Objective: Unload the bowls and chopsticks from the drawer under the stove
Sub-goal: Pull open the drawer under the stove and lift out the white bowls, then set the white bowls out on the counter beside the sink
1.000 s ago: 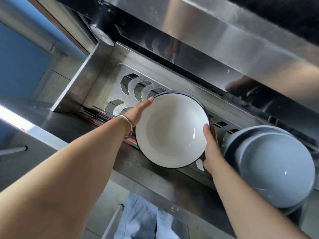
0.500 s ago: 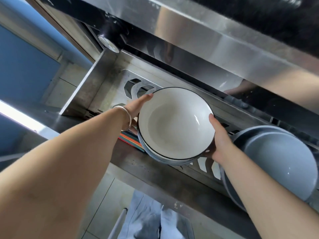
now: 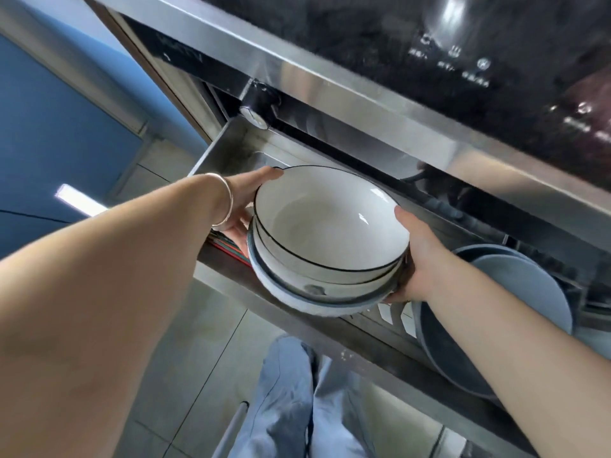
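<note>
A stack of white bowls (image 3: 325, 233) with thin dark rims, resting in a grey-blue bowl at the bottom, hangs above the open steel drawer (image 3: 231, 143). My left hand (image 3: 243, 206), with a silver bangle on the wrist, grips the stack's left side. My right hand (image 3: 416, 256) cups its right side and base. Grey-blue bowls (image 3: 515, 292) stand on edge in the drawer's rack at the right. Striped chopsticks (image 3: 228, 247) peek out under my left hand, mostly hidden.
The black glass stove top (image 3: 429, 44) with its steel front edge lies above the drawer. The drawer's steel front rail (image 3: 330, 338) runs below the bowls. A blue cabinet door (image 3: 49, 127) is at the left; tiled floor and my legs in light blue trousers (image 3: 297, 401) are below.
Both hands have lifted the bowl stack up out of the drawer rack and tilted it towards level; more of the stacked bowls' sides now show, and the view has risen towards the stove top.
</note>
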